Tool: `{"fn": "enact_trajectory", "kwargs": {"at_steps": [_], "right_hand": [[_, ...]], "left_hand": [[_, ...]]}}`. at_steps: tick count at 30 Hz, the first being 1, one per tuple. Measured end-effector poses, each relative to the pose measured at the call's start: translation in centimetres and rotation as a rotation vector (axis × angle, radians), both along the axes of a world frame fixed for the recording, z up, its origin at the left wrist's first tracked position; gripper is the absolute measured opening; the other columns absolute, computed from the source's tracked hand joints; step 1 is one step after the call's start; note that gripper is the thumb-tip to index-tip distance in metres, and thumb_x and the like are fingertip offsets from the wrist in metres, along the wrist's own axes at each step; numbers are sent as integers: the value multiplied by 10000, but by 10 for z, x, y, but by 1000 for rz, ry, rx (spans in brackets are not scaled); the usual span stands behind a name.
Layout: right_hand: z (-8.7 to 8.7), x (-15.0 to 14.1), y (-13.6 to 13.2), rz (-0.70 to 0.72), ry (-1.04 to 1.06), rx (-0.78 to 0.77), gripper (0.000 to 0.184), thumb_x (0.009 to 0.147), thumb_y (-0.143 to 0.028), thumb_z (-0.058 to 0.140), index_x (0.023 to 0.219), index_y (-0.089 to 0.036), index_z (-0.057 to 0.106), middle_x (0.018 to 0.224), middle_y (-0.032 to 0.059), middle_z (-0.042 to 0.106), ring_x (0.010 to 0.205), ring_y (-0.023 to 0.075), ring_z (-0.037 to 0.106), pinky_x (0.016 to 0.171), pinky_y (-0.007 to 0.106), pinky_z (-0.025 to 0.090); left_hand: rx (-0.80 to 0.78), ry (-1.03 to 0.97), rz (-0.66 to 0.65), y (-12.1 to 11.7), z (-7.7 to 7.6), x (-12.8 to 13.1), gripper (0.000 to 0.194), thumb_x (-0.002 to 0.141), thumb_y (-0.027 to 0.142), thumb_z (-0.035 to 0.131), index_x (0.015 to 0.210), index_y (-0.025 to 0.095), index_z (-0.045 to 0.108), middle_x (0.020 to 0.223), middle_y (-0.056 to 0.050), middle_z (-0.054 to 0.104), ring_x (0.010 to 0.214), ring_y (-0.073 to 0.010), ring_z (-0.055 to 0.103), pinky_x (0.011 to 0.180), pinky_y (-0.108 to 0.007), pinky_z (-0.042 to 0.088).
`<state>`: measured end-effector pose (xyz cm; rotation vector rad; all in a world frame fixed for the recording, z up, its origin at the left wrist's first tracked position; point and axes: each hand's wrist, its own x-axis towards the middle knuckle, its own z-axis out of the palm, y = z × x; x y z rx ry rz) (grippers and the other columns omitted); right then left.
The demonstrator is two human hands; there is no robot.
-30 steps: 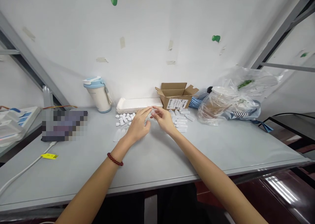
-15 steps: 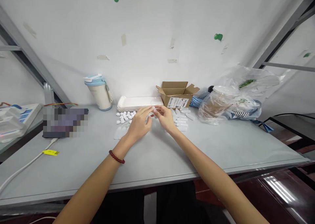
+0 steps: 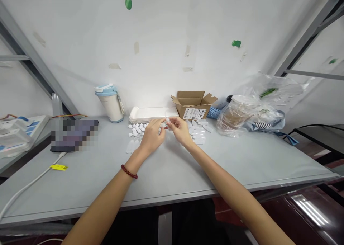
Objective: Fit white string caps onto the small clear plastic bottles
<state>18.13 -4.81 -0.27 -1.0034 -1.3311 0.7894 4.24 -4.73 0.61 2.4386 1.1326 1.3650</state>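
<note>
Presently: grey tabletop [image 3: 188,180], set against white wall [image 3: 161,80] bearing tape scraps [image 3: 114,66] and green patches [image 3: 128,3]. Right hand [image 3: 180,131]: thumb and fingers pinched on a small white piece [image 3: 168,120], over the tabletop, near white trays [image 3: 150,112]. Left hand [image 3: 152,135]: fingers together beside it; grip hidden, cannot tell. Small white parts [image 3: 138,126] lie nearby.

A small, whitish, plastic-looking piece [image 3: 168,120] is sitting pinched between the fingers [image 3: 172,125] of the right hand [image 3: 181,132], its rounded pale end showing just beside the left hand [image 3: 152,134]. It is hanging above the grey surface [image 3: 172,177], partly hidden, its full shape being too small to tell.
</note>
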Motion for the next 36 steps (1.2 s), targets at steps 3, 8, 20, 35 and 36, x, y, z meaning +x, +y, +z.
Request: {"fn": "enact_trajectory", "kwargs": {"at_steps": [3,8,20,35,36], "right_hand": [[-1,-2,1,17,15,-9,281,749,-420,645,857,-172,570,828,43,662,677,160,665,663,305,520],[-2,-2,2,16,47,-56,325,717,-449,675,848,-167,582,819,41,670,686,151,654,674,300,531],[3,-7,-5,100,239,-261,223,731,-322,681,810,-156,554,706,18,667,646,173,685,617,279,517],[11,0,-7,189,-143,-445,69,752,-117,602,684,-129,595,587,-9,594,551,101,593,524,205,471],[11,1,-7,194,-213,-447,72,749,-116,602,677,-127,605,585,-3,599,554,102,593,508,194,451]], "left_hand": [[18,2,19,1,1,-1,314,806,98,435,1058,154,614,1076,-77,672,1041,-211,587,910,-367,491],[117,42,1,1,2,-2,283,803,131,506,1065,156,609,1078,-90,634,1036,-229,559,916,-400,479],[130,170,-100,4,5,-9,288,788,213,621,1070,171,581,1113,-100,622,1085,-263,504,903,-426,471],[-357,358,-127,8,17,-32,581,648,353,681,1161,204,453,1239,-90,545,1202,-300,447,971,-433,399],[-394,388,-136,8,17,-34,577,639,364,682,1146,211,453,1284,-93,513,1211,-304,442,974,-435,396]]}}
